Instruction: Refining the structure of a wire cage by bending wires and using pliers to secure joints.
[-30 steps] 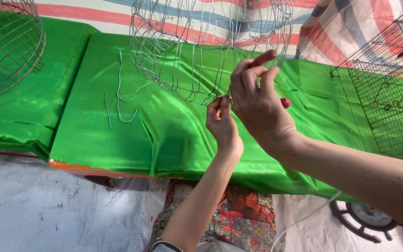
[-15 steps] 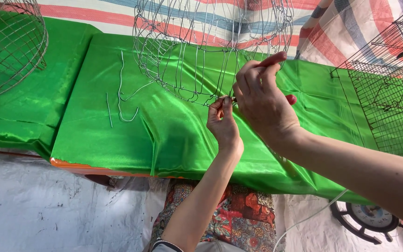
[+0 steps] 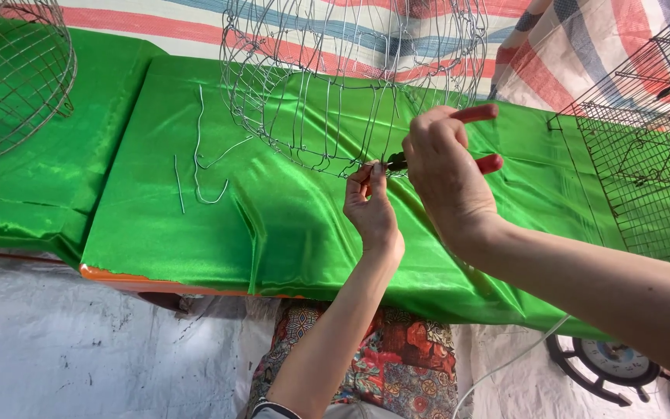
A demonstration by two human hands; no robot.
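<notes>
Right hand (image 3: 447,167) grips red-handled pliers (image 3: 481,140) — at wire cage (image 3: 350,85) rim.

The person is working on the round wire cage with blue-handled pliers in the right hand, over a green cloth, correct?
Not quite: the head view shows the pliers in the right hand have red handles, not blue. The rest holds: round wire cage, green cloth.

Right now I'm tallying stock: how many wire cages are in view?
3: a round one at the hands, another round one far left, a dark square one right; all partly cut off.
</notes>
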